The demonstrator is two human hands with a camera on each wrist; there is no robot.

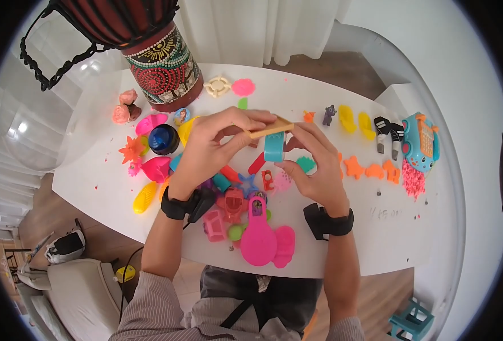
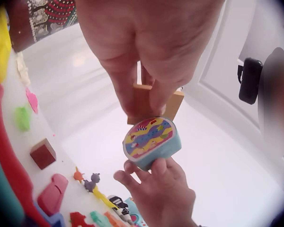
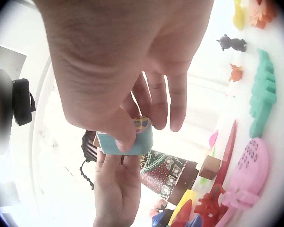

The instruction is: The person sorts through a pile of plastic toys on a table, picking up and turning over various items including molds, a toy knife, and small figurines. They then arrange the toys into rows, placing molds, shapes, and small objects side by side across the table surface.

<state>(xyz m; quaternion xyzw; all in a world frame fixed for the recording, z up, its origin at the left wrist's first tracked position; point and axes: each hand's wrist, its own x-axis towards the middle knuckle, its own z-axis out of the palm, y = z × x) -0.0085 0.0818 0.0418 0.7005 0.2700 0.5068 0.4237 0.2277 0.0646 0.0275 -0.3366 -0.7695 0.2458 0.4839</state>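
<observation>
Above the table, my left hand (image 1: 206, 139) pinches a flat tan wooden block (image 1: 270, 129) between thumb and fingers. Just below that block, my right hand (image 1: 322, 173) grips a teal block (image 1: 273, 149) with a rounded outline, its thumb on one side and its fingers on the other. The left wrist view shows a bright wavy picture in yellow, blue and pink on the teal block's face (image 2: 150, 138). There the wooden block (image 2: 173, 105) stands right against the teal one's upper edge. Part of the wooden block is hidden behind the left fingers.
Loose plastic toys crowd the table (image 1: 365, 238), among them a pink scoop (image 1: 258, 241), a yellow corn-shaped toy (image 1: 145, 197) and orange shapes (image 1: 354, 167). A patterned drum (image 1: 163, 68) stands at the back left. At the right lies a toy phone (image 1: 421, 142) beside pink bits (image 1: 414, 181).
</observation>
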